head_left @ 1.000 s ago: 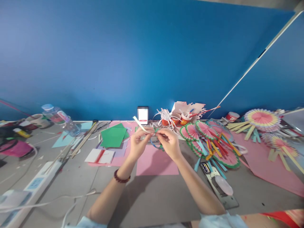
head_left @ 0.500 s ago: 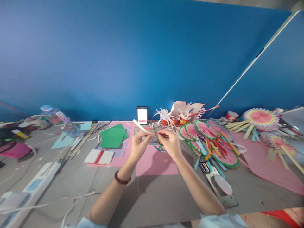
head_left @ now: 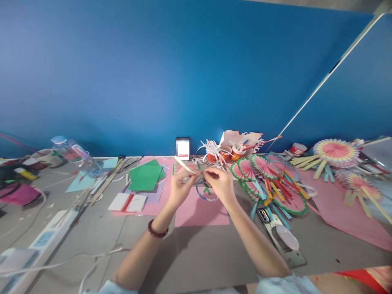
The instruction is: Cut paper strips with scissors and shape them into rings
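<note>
My left hand (head_left: 181, 188) pinches a thin pale strip (head_left: 183, 164), whose free end sticks up and to the left past the fingers. Close beside it, my right hand (head_left: 221, 184) is closed in a pinch near the strip's other end; what sits between those fingertips is too small to make out. Just below and between the hands is a thin ring (head_left: 208, 199) with a blue-and-white pattern, partly covered by my right hand. I cannot tell whether it hangs or rests. A pink sheet (head_left: 200, 216) lies under the hands.
Green sheets (head_left: 145, 176) and a white-and-red piece (head_left: 128, 202) lie left. Pleated paper fans (head_left: 266, 165) and a phone (head_left: 263, 215) are right. A small lit screen (head_left: 183, 148) and cups (head_left: 237, 153) stand by the wall. A power strip (head_left: 45, 239) lies front left.
The ring between my hands has turned to show a rounder face and sits slightly lower. The pale strip's free end has dipped a little to the right. Both hands stay nearly in place.
</note>
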`<act>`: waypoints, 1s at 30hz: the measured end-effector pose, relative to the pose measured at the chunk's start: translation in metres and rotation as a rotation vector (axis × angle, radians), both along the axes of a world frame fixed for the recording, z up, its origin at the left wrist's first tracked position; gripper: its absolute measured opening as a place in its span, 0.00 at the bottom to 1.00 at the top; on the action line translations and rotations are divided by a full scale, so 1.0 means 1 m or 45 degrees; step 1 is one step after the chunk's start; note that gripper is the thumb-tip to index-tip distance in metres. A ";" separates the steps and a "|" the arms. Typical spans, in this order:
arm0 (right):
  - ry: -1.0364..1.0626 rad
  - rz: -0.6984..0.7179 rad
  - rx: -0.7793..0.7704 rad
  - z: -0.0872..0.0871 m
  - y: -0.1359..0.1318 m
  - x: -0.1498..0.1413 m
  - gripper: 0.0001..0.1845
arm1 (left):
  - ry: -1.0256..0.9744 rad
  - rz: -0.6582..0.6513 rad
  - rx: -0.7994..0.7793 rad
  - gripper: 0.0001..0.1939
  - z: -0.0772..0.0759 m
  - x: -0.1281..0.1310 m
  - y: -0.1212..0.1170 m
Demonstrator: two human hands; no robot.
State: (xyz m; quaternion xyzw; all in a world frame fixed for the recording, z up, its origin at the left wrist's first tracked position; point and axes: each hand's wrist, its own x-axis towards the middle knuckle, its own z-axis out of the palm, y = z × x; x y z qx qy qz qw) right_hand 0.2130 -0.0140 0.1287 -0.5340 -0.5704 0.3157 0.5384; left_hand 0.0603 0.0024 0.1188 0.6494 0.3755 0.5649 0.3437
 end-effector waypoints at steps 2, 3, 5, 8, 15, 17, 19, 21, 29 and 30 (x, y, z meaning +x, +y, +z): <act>0.052 0.014 -0.035 0.000 0.000 -0.001 0.12 | -0.051 -0.002 -0.048 0.09 -0.004 0.001 0.001; 0.082 0.024 -0.050 0.000 0.001 -0.002 0.11 | -0.084 -0.001 -0.076 0.09 -0.006 0.002 0.001; 0.129 0.043 -0.069 -0.001 0.001 -0.003 0.11 | -0.152 0.006 -0.120 0.08 -0.009 0.004 0.001; 0.158 0.067 -0.088 -0.001 0.001 -0.004 0.12 | -0.220 0.022 -0.156 0.09 -0.009 0.007 0.001; 0.206 0.154 -0.137 -0.001 0.002 -0.007 0.14 | -0.363 0.081 -0.312 0.10 0.000 0.010 0.000; 0.216 0.160 -0.117 -0.001 0.002 -0.008 0.14 | -0.383 0.097 -0.326 0.10 0.002 0.009 0.000; 0.229 0.154 -0.111 -0.001 0.003 -0.008 0.14 | -0.400 0.107 -0.336 0.11 0.003 0.009 0.000; 0.238 0.150 -0.120 -0.001 0.003 -0.008 0.15 | -0.409 0.105 -0.353 0.11 0.003 0.009 0.000; 0.250 0.153 -0.146 -0.003 0.005 -0.006 0.15 | -0.371 0.013 -0.317 0.11 0.005 0.007 0.000; 0.247 0.155 -0.142 -0.004 0.005 -0.006 0.15 | -0.360 0.008 -0.303 0.11 0.004 0.006 0.000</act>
